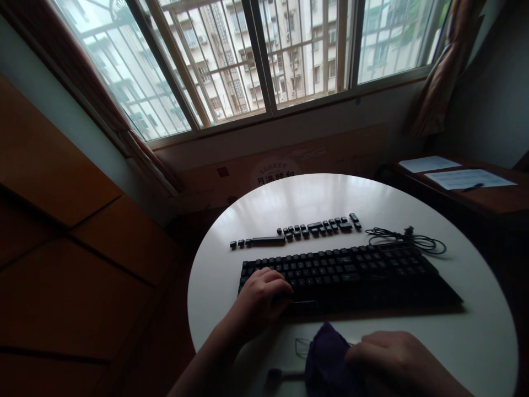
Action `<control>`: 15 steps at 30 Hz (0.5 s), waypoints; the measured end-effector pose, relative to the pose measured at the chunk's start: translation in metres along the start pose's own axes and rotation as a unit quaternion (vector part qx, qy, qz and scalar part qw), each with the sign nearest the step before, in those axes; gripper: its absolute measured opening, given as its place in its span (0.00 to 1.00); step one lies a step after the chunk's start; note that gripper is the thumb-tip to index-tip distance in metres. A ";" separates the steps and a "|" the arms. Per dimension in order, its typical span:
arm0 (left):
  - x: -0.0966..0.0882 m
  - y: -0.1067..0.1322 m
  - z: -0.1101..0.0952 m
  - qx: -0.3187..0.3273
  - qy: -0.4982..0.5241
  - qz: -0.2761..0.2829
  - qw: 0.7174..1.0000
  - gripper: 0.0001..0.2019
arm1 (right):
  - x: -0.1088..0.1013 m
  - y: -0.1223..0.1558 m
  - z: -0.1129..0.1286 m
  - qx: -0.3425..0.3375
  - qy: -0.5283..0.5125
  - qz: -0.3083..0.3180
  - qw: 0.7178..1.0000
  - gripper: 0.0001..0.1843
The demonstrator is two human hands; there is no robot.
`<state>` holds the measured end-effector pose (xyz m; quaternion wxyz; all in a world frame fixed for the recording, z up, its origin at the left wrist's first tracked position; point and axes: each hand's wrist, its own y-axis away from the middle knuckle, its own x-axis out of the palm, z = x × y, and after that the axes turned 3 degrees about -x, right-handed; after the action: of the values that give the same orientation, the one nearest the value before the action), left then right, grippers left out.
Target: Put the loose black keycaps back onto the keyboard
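Note:
A black keyboard (330, 273) lies across the round white table, with dark bare areas along its lower rows. My left hand (264, 295) rests on its left front part, fingers curled down over it and the thumb in shadow near the front edge. A dark purple cloth (328, 358) is bunched in my right hand (390, 355), whose fingers are closed on it in front of the keyboard. Beside the cloth lies a small brush (278, 376), its handle partly covered. A thin wire tool (302, 346) shows at the cloth's left edge.
Behind the keyboard, several loose keycaps (314, 229) stand in rows, with a long space bar key (268, 241) at their left. A coiled cable (425, 241) lies at the back right. Papers (469, 179) and a pen are on a brown side table (508, 204).

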<state>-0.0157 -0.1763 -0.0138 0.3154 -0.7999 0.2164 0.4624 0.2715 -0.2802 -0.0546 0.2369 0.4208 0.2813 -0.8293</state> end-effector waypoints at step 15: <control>0.000 0.000 0.000 -0.010 -0.003 0.009 1.000 0.07 | 0.001 0.001 0.000 0.011 -0.007 0.013 1.000 0.14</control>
<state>-0.0163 -0.1763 -0.0136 0.3040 -0.7993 0.2186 0.4700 0.2718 -0.2811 -0.0554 0.2448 0.4209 0.2652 -0.8322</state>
